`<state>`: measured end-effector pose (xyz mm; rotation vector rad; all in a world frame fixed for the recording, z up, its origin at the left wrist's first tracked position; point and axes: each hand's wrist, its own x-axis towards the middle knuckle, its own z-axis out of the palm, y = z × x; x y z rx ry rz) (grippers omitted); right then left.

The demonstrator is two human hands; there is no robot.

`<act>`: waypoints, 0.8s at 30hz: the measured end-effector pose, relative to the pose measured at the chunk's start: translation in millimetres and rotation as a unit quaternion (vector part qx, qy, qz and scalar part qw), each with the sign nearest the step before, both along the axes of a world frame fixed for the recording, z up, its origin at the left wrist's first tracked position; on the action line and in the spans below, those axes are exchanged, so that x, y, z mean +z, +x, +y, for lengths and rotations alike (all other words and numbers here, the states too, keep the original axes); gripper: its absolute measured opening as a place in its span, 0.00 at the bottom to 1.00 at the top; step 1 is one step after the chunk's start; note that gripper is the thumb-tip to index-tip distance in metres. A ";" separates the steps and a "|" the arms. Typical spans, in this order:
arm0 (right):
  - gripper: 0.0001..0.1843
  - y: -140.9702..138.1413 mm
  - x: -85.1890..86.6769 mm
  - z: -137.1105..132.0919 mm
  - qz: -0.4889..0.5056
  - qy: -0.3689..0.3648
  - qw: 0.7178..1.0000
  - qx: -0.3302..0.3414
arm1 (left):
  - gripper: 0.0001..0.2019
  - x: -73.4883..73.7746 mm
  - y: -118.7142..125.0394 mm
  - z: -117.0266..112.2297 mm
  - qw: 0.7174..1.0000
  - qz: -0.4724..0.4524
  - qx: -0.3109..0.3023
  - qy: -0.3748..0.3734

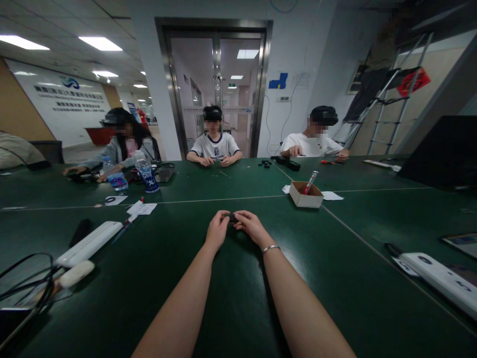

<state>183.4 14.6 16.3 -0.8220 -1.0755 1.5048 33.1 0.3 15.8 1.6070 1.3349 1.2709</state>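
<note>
Above the green table (pixel 238 278), both hands meet around a small black piece (pixel 233 218); its kind is too small to make out. My left hand (pixel 218 229) pinches its left side between thumb and fingers. From the right, the fingers of my right hand (pixel 251 227) are closed on the same piece. A silver bracelet (pixel 271 247) circles my right wrist. Fingers hide part of the black piece.
Ahead to the right stands a small cardboard box (pixel 307 199) with a tube in it. White power strips (pixel 91 243) lie at left and right. Bottles (pixel 147 174) stand far left. Several people wearing headsets sit across the table. A ladder (pixel 387 99) leans behind.
</note>
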 end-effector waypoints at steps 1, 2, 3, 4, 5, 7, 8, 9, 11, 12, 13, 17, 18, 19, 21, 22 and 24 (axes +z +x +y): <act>0.18 0.0 0.1 0.0 0.000 -0.001 1.000 0.001 | 0.13 0.0 0.1 -0.1 1.000 0.003 0.001 -0.003; 0.18 -0.1 0.2 -0.1 -0.001 -0.001 1.000 0.002 | 0.13 -0.1 0.1 0.0 1.000 0.010 0.000 -0.008; 0.18 -0.1 0.3 -0.2 -0.002 -0.001 1.000 0.002 | 0.14 -0.3 0.1 0.2 1.000 0.017 -0.002 -0.013; 0.18 -0.2 0.6 -0.3 -0.002 -0.001 1.000 0.002 | 0.15 -0.7 0.1 0.5 1.000 0.020 -0.003 -0.015; 0.18 -0.3 0.9 -0.4 -0.001 -0.001 1.000 0.001 | 0.14 -1.1 0.0 0.9 1.000 0.019 -0.002 -0.014; 0.17 -0.4 1.8 -0.8 0.003 -0.002 1.000 -0.001 | 0.13 -1.9 -0.2 1.6 1.000 0.010 0.001 -0.009; 0.17 -0.4 2.2 -1.0 0.003 -0.004 1.000 -0.002 | 0.13 -2.2 -0.4 1.9 1.000 0.006 0.001 -0.008; 0.17 -0.5 2.6 -1.1 0.002 -0.006 1.000 -0.002 | 0.13 -2.4 -0.5 2.0 1.000 0.005 0.000 -0.009; 0.17 -0.5 3.0 -1.2 -0.004 -0.008 1.000 -0.003 | 0.13 -2.4 -0.7 1.8 1.000 0.010 -0.006 -0.016; 0.17 -0.6 3.0 -1.1 -0.006 -0.008 1.000 -0.003 | 0.14 -2.3 -0.7 1.6 1.000 0.013 -0.011 -0.020; 0.18 -0.7 2.9 -1.0 -0.006 -0.007 1.000 -0.003 | 0.14 -2.2 -0.7 1.4 1.000 0.014 -0.012 -0.021; 0.19 -0.9 1.6 -0.3 -0.002 -0.005 1.000 -0.006 | 0.12 -2.2 -0.2 1.7 1.000 0.001 0.003 -0.002; 0.19 -0.9 1.4 -0.2 -0.001 -0.005 1.000 -0.005 | 0.12 -2.3 -0.1 2.0 1.000 -0.001 0.004 0.000; 0.19 -0.8 1.1 -0.2 0.000 -0.005 1.000 -0.004 | 0.12 -2.5 0.0 2.3 1.000 0.000 0.000 -0.001; 0.20 -0.6 0.9 -0.3 0.001 -0.003 1.000 -0.002 | 0.13 -2.8 0.2 2.8 1.000 0.003 -0.006 -0.008; 0.20 -0.6 0.9 -0.4 0.002 -0.002 1.000 -0.001 | 0.13 -2.9 0.3 3.0 1.000 0.003 -0.007 -0.008; 0.20 -0.5 1.1 -0.7 0.000 -0.001 1.000 -0.003 | 0.12 -2.8 0.3 2.8 1.000 0.002 -0.006 -0.002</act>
